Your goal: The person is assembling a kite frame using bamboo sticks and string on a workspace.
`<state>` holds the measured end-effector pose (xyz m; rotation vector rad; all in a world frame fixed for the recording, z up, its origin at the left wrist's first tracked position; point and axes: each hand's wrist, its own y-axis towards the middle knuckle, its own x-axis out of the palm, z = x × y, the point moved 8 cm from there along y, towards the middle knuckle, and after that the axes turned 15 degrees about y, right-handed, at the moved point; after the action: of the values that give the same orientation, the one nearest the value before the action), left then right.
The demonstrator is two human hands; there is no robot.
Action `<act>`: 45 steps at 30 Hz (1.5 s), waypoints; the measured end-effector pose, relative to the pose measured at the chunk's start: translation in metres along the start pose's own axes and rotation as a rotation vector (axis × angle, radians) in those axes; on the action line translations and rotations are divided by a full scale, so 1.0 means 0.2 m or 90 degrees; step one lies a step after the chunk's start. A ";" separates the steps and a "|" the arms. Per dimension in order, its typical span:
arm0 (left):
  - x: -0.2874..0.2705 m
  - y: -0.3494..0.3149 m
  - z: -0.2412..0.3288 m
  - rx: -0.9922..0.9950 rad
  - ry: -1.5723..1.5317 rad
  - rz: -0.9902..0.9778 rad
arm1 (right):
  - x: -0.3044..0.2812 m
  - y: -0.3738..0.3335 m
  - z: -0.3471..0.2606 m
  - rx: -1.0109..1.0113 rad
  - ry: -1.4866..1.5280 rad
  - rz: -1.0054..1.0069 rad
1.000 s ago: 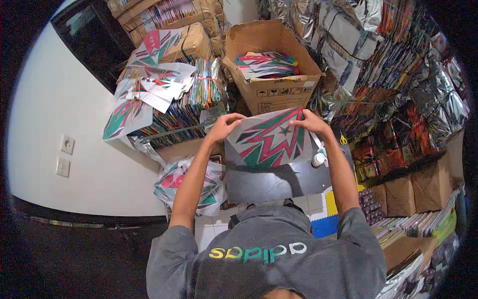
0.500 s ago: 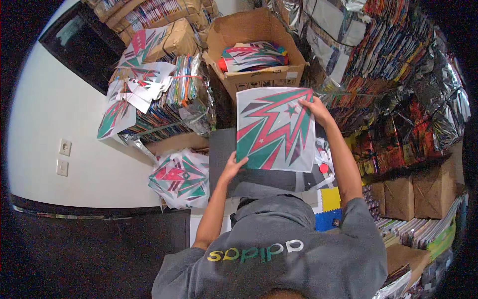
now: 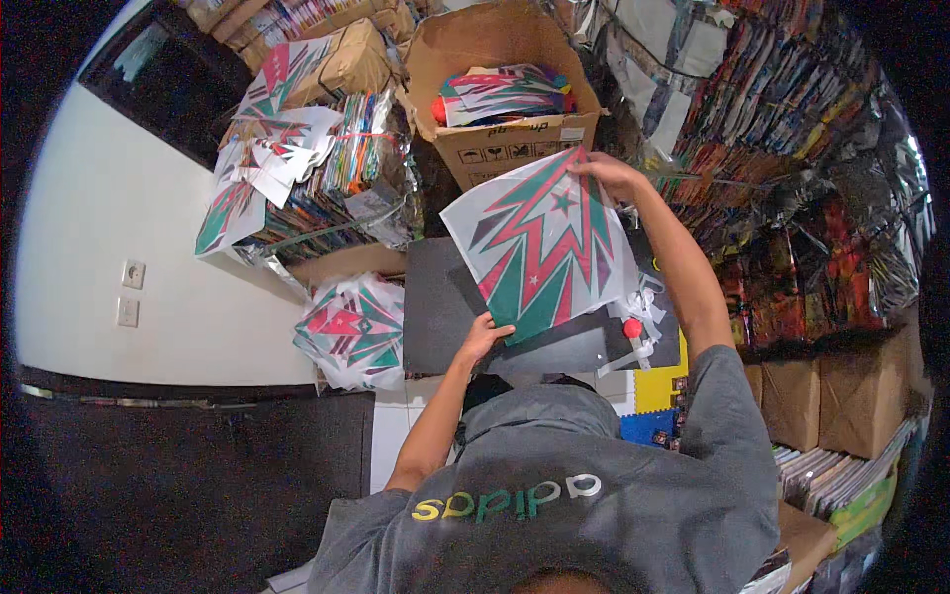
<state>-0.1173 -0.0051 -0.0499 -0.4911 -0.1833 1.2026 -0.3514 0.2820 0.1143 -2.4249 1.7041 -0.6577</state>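
A white printed sheet [image 3: 539, 243] with red, green and dark jagged shapes and stars is stretched between both my hands. Whether it is cloth or paper I cannot tell. My left hand [image 3: 485, 338] pinches its lower corner, thumb on top. At the upper right corner, my right hand [image 3: 609, 175] grips the edge with the thumb on the print. The sheet hangs tilted above a dark grey work surface [image 3: 432, 297]. Beside it on the right lie crumpled white strips [image 3: 645, 297] and a small red round thing [image 3: 631, 328].
An open cardboard box [image 3: 485, 158] with similar printed pieces stands beyond the surface. Left of it, more printed sheets [image 3: 287, 163] lie on bundled stacks, and a crumpled pile [image 3: 351, 332] sits nearer. Tall plastic-wrapped stacks [image 3: 737, 119] line the right, above brown paper parcels [image 3: 861, 401].
The sheet has turned counterclockwise and now sits slanted. My right hand has moved up and a little left, my left hand slightly right and down; both keep their hold.
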 end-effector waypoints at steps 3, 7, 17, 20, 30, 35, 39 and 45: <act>0.01 -0.01 -0.04 -0.040 -0.028 -0.003 | 0.08 0.08 0.01 0.021 0.019 -0.037; -0.05 -0.03 -0.09 0.010 -0.016 0.037 | 0.24 0.16 0.00 0.032 0.067 -0.106; -0.34 -0.14 -0.16 0.050 -0.056 0.077 | 0.65 0.29 0.00 0.036 0.049 -0.114; -0.49 -0.10 -0.31 0.060 -0.030 0.076 | 0.79 0.33 -0.04 0.029 0.030 -0.116; -0.93 -0.23 -0.26 0.129 0.010 0.021 | 1.13 0.41 0.00 0.009 -0.072 -0.038; -1.21 -0.26 -0.45 0.027 -0.255 0.076 | 1.12 0.32 0.00 -0.020 0.016 0.041; -1.34 -0.20 -0.56 -0.071 -0.329 0.080 | 1.04 0.14 -0.01 -0.052 0.030 0.134; -1.41 0.00 -0.80 -0.096 -0.349 0.098 | 1.06 -0.02 0.02 0.018 0.350 0.146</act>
<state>-0.1565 -0.3077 -0.1563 -0.2989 -0.7202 1.4620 -0.2862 0.0883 0.1727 -2.0990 2.0903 -1.3928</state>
